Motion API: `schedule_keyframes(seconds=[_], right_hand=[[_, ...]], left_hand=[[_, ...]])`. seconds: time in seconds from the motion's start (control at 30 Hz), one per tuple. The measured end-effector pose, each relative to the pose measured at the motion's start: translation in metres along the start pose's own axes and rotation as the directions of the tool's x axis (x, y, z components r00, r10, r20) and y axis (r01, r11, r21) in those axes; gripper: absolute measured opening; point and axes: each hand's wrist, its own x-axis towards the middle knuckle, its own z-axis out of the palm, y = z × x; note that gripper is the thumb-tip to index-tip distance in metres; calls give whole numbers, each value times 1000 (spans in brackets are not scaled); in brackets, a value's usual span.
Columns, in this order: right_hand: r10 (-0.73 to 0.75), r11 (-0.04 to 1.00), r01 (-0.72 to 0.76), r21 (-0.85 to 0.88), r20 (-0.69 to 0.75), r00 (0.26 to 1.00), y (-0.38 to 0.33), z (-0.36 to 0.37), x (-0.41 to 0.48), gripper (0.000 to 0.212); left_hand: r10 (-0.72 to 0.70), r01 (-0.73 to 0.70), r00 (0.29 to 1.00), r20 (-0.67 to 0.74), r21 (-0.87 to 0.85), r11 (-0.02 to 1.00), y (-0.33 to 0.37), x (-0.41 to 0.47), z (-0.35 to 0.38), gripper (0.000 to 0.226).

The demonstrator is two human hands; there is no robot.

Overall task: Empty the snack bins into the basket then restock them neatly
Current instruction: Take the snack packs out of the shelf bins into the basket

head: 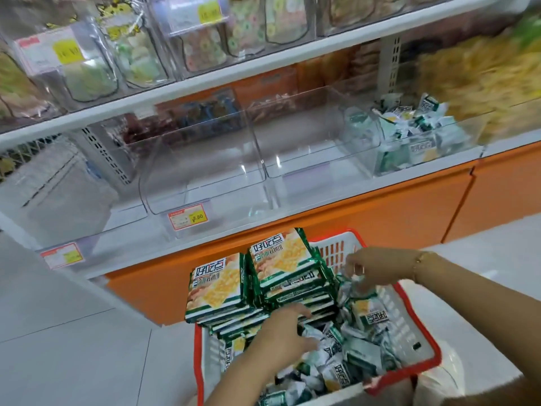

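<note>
A white basket with a red rim [407, 326] sits on the floor below the shelf. Two stacks of flat green-and-yellow cracker packs [251, 285] fill its left side, and several small white-and-green snack packets [348, 358] lie loose on its right. My left hand [285, 332] reaches in beside the cracker stacks, fingers spread over the loose packets. My right hand [377, 268] pinches small packets at the basket's far right. On the shelf, two clear bins [205, 168] [310, 148] stand with nothing in them. A third clear bin [421, 142] holds several small packets.
An orange cabinet front [380, 218] runs under the shelf edge, with price tags [188, 216] along it. The upper shelf [175, 92] carries clear bins of bagged sweets. Yellow snack bags [480, 71] fill the far right. Pale floor tiles [73, 347] lie to the left.
</note>
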Motion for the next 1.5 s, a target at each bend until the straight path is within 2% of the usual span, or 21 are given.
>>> schedule_keyframes(seconds=[0.03, 0.1, 0.17, 0.27, 0.43, 0.5, 0.6, 0.67, 0.77, 0.93, 1.1, 1.2, 1.3, 1.4, 1.5], right_hand=[[13, 999, -11, 30, -61, 998, 6, -24, -5, 15], [35, 997, -24, 75, -161, 986, 20, -78, -20, 15], [72, 987, -39, 156, -211, 975, 33, -128, -43, 16], [166, 972, -100, 213, -324, 931, 61, -184, -73, 19], [298, 955, -239, 179, -582, 757, 125, -226, -81, 23], [349, 936, -300, 186, -611, 710, 145, -231, -70, 36], [370, 927, -325, 185, -588, 720, 166, -236, -48, 66], [395, 918, -335, 211, -549, 737, 174, -240, -33, 73], [427, 899, -302, 318, -474, 770, 194, -243, -4, 78], [433, 901, -361, 242, -429, 793, 233, -243, 27, 89], [398, 916, -344, 207, -348, 849, 255, -250, 20, 95], [402, 916, -379, 132, -313, 861, 255, -255, 20, 94], [387, 921, -343, 186, -313, 867, 253, -257, 30, 85], [390, 917, -295, 269, -451, 802, 253, -253, 41, 69], [369, 926, -235, 296, -569, 735, 248, -248, 41, 61]], left_hand=[[94, -95, 992, -84, 1, 996, 21, -2, -12, 40], [276, -285, 937, -214, -7, 959, 59, -5, -38, 18], [388, -394, 877, -283, 38, 919, 92, -1, -65, 6], [461, -464, 808, -367, 87, 882, 133, 19, -105, 14], [571, -547, 692, -442, 196, 814, 195, 69, -157, 16], [607, -562, 662, -440, 244, 790, 220, 98, -174, 7], [655, -550, 625, -425, 354, 756, 255, 148, -196, 23], [667, -515, 652, -361, 434, 739, 277, 180, -208, 36], [625, -454, 748, -224, 515, 727, 297, 229, -215, 55], [468, -356, 883, 21, 679, 642, 321, 294, -216, 91], [299, -301, 941, 157, 792, 532, 338, 333, -205, 113], [234, -295, 951, 202, 822, 488, 344, 342, -204, 114], [208, -289, 954, 216, 849, 443, 353, 337, -207, 109], [225, -284, 953, 202, 852, 439, 350, 333, -209, 101], [291, -288, 944, 153, 813, 507, 341, 329, -209, 96]])
